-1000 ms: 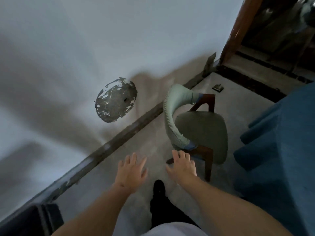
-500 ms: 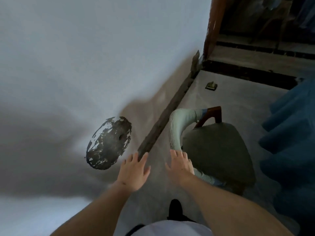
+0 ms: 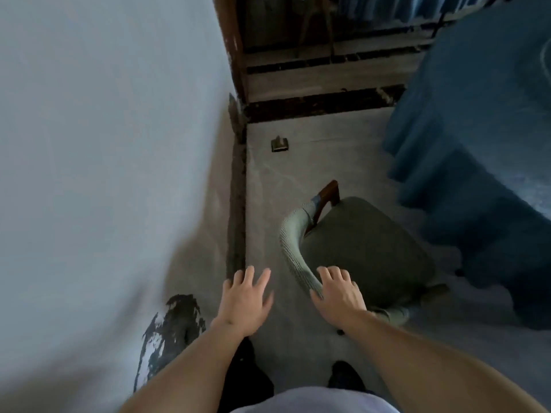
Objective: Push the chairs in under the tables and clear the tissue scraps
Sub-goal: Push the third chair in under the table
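A green chair [image 3: 366, 251] is seen standing just beside a table draped in a blue cloth [image 3: 483, 162], its seat not yet tucked under. The right hand [image 3: 338, 295] is laid on the curved backrest [image 3: 293, 248], fingers spread, not closed around it. The left hand [image 3: 246, 302] is held in the air beside the white wall [image 3: 104, 144] — fingers apart, nothing gripped.
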